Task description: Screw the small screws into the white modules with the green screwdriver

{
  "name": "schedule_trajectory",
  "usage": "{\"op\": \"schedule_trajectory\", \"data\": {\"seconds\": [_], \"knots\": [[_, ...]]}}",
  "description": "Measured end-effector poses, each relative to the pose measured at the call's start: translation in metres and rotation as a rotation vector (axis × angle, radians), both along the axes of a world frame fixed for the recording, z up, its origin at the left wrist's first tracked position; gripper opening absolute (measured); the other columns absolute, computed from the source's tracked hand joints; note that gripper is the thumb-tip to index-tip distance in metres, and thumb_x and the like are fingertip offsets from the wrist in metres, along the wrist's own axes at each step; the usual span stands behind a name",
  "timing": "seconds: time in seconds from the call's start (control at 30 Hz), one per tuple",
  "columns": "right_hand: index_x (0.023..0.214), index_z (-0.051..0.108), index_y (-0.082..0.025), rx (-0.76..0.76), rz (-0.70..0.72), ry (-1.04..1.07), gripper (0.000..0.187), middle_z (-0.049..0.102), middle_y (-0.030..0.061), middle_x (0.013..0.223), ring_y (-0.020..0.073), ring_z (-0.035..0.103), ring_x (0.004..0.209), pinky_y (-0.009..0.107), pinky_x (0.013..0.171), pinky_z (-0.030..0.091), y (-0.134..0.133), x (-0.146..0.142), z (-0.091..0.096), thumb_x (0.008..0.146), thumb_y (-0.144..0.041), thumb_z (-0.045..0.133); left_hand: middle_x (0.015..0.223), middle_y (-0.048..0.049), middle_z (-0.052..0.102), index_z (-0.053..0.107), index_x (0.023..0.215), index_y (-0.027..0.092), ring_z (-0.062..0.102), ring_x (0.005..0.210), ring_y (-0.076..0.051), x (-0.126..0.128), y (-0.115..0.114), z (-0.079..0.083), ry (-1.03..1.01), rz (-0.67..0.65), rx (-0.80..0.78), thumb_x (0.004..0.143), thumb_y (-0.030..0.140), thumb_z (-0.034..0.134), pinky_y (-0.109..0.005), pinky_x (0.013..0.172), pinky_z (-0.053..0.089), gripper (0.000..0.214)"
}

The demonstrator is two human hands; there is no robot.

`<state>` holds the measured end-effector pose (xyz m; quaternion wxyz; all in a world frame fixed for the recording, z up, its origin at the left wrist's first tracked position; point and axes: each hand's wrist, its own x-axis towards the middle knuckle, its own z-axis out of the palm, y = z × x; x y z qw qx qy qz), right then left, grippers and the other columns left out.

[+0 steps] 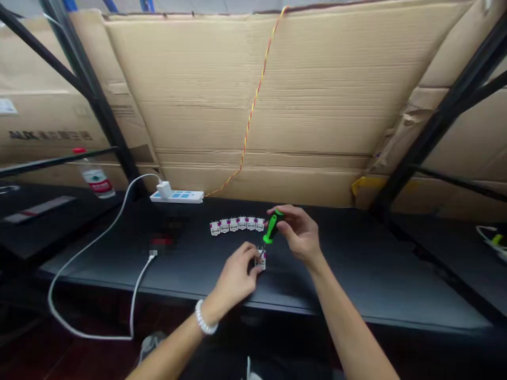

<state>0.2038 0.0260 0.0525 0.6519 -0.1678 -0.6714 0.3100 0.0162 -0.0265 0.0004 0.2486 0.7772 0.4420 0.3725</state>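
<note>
The left hand (237, 272) was curled around a small white part (260, 259), thumb and fingertips pinching it against the black table (376, 264), with a bead bracelet (204, 319) on its wrist. The right hand (301, 232) was closed about the top of a green screwdriver (271, 228), which leaned slightly left, its thin shaft running down to the part; whether the tip sat in a screw was too small to tell. So the part lay between the two hands, in the left hand's fingers and just below and left of the right hand. Just behind the hands, a row (236, 225) of six like parts stood side by side in a shallow arc, touching or nearly so. Farther back on the left lay a white strip (177, 196) with a plug in it, and a white cable (95, 243) looped from there over the table's front edge. A bottle (95, 177) with a red cap stood well to the left. Cardboard (317, 95) formed the back wall, and a red-and-yellow wire (253, 105) hung down across it.
</note>
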Motion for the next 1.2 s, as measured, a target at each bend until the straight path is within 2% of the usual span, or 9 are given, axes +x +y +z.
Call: {"op": "schedule_trajectory", "data": {"seconds": [0.1, 0.27, 0.47, 0.63, 0.77, 0.83, 0.97, 1.03, 1.2], "knots": [[0.118, 0.077, -0.03, 0.087, -0.072, -0.033, 0.023, 0.078, 0.0079, 0.111, 0.0232, 0.075, 0.1, 0.038, 0.078, 0.064, 0.001, -0.001, -0.001, 0.095, -0.034, 0.077, 0.107, -0.0024, 0.066, 0.062, 0.093, 0.023, 0.065, 0.097, -0.022, -0.004, 0.001, 0.0, -0.018, -0.01, -0.017, 0.087, 0.006, 0.066, -0.033, 0.087, 0.051, 0.019], [0.125, 0.077, -0.034, 0.159, -0.181, -0.118, 0.032, 0.072, 0.0069, 0.111, 0.0211, 0.069, 0.089, 0.037, 0.073, 0.059, 0.0, -0.001, -0.001, 0.094, -0.041, 0.078, 0.109, -0.0034, 0.071, 0.066, 0.1, 0.023, 0.066, 0.09, -0.019, -0.019, 0.006, 0.001, -0.064, -0.103, -0.096, 0.085, 0.004, 0.065, -0.03, 0.079, 0.053, 0.023], [0.14, 0.065, -0.033, 0.053, -0.062, -0.2, 0.035, 0.072, 0.0097, 0.124, 0.0229, 0.071, 0.1, 0.041, 0.088, 0.06, -0.004, 0.002, -0.005, 0.105, -0.037, 0.059, 0.112, -0.0059, 0.072, 0.071, 0.087, 0.021, 0.068, 0.096, -0.021, -0.02, 0.01, 0.001, -0.061, -0.12, -0.077, 0.092, 0.016, 0.068, -0.03, 0.08, 0.054, 0.007], [0.14, 0.063, -0.035, 0.007, -0.121, -0.191, 0.038, 0.072, 0.0067, 0.117, 0.0217, 0.07, 0.097, 0.043, 0.092, 0.059, 0.001, 0.005, -0.011, 0.102, -0.035, 0.065, 0.111, -0.0051, 0.072, 0.07, 0.087, 0.021, 0.069, 0.097, -0.021, -0.017, 0.008, 0.002, -0.047, -0.102, -0.044, 0.092, 0.014, 0.067, -0.032, 0.085, 0.055, 0.009], [0.13, 0.07, -0.033, 0.057, -0.195, -0.165, 0.036, 0.068, 0.0051, 0.108, 0.0188, 0.065, 0.084, 0.036, 0.077, 0.059, 0.002, 0.007, -0.009, 0.095, -0.034, 0.075, 0.11, -0.0043, 0.071, 0.07, 0.086, 0.021, 0.069, 0.096, -0.021, -0.016, 0.008, 0.0, -0.038, -0.09, -0.033, 0.091, 0.011, 0.067, -0.033, 0.089, 0.055, 0.012], [0.13, 0.071, -0.034, 0.058, -0.165, -0.152, 0.035, 0.067, 0.0055, 0.111, 0.0189, 0.066, 0.085, 0.036, 0.078, 0.06, -0.001, 0.007, -0.006, 0.095, -0.034, 0.075, 0.109, -0.0039, 0.071, 0.069, 0.085, 0.021, 0.069, 0.096, -0.021, -0.016, 0.009, 0.0, -0.028, -0.079, -0.03, 0.091, 0.01, 0.067, -0.034, 0.092, 0.055, 0.013], [0.138, 0.066, -0.038, -0.039, 0.048, -0.12, 0.034, 0.067, 0.0072, 0.139, 0.0231, 0.074, 0.105, 0.046, 0.095, 0.063, -0.009, 0.007, 0.001, 0.105, -0.034, 0.059, 0.109, -0.0041, 0.07, 0.068, 0.084, 0.021, 0.069, 0.097, -0.021, -0.014, 0.008, 0.004, 0.032, -0.08, -0.024, 0.091, 0.01, 0.066, -0.034, 0.094, 0.055, 0.014], [0.141, 0.064, -0.038, -0.079, 0.108, -0.109, 0.035, 0.07, 0.0075, 0.138, 0.0229, 0.076, 0.103, 0.045, 0.091, 0.065, -0.011, 0.006, 0.002, 0.106, -0.033, 0.058, 0.109, -0.0049, 0.068, 0.067, 0.085, 0.021, 0.068, 0.098, -0.022, -0.013, 0.008, 0.008, 0.075, -0.097, -0.015, 0.093, 0.011, 0.064, -0.035, 0.095, 0.054, 0.014], [0.133, 0.069, -0.03, -0.058, -0.002, -0.079, 0.036, 0.072, 0.0079, 0.117, 0.0218, 0.076, 0.099, 0.037, 0.08, 0.066, -0.008, 0.003, -0.001, 0.098, -0.035, 0.073, 0.109, -0.0061, 0.065, 0.066, 0.089, 0.021, 0.068, 0.098, -0.023, -0.011, 0.008, 0.015, 0.16, -0.131, 0.006, 0.094, 0.008, 0.057, -0.035, 0.095, 0.054, 0.017]]}}
